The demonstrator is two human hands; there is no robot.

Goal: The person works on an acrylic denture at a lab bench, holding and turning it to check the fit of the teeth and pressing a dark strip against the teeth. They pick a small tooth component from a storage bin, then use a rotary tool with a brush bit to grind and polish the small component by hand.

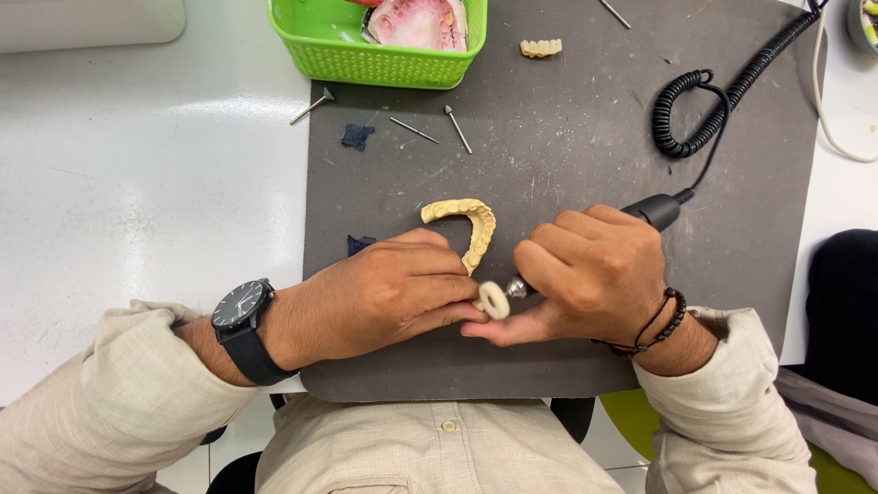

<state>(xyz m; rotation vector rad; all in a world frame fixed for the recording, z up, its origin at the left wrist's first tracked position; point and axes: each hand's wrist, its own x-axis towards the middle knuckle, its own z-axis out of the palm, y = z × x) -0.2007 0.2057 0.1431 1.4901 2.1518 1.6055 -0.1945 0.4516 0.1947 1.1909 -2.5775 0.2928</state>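
Observation:
My left hand (375,297) holds a yellow horseshoe-shaped dental cast (466,224) just above the dark grey mat (567,137); a black watch sits on that wrist. My right hand (590,274) is closed around a black rotary handpiece (654,210). The handpiece carries a white felt polishing wheel (495,300) at its tip. The wheel sits at the lower end of the cast, touching my left fingertips. A coiled black cable (709,110) runs from the handpiece to the upper right.
A green basket (384,59) with a pink dental model stands at the mat's far edge. Loose burs (457,128), a small tooth piece (540,48) and dark scraps (358,136) lie on the mat. White table surrounds it.

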